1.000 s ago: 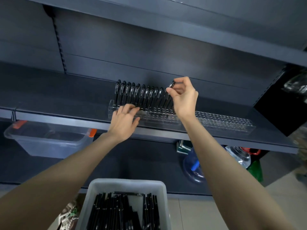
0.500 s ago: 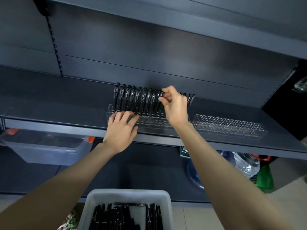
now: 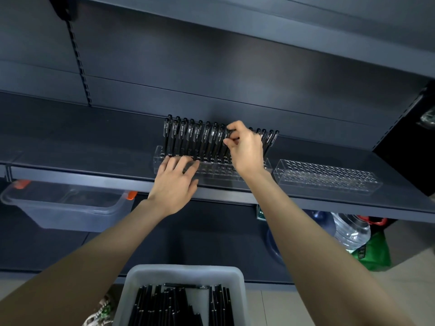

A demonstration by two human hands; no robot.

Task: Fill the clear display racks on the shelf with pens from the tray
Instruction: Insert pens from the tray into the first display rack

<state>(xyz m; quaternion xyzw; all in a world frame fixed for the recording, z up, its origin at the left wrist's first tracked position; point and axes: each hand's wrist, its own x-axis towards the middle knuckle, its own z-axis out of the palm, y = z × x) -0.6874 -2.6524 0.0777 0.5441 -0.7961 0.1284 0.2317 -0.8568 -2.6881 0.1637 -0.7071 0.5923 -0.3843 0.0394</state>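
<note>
**Seat the pen straight down**

The right hand (image 3: 247, 150) pinches a pen (image 3: 228, 134) by its top over the rack (image 3: 216, 171). The left hand (image 3: 175, 182) lies flat, fingers spread, on the rack's front. Keep the pen upright, find a free hole, press gently. Empty rack (image 3: 327, 178) at 3 o'clock, tray (image 3: 186, 275) at 6.

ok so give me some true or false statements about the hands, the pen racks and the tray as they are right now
1. The right hand pinches a black pen at the partly filled clear plastic rack. True.
2. The left hand grips a pen. False: its straight fingers rest on that rack's front and hold nothing.
3. The second clear plastic rack, further right on the dark grey shelf, is full. False: it holds no pens.
4. The white plastic tray below holds loose black pens. True.
</note>
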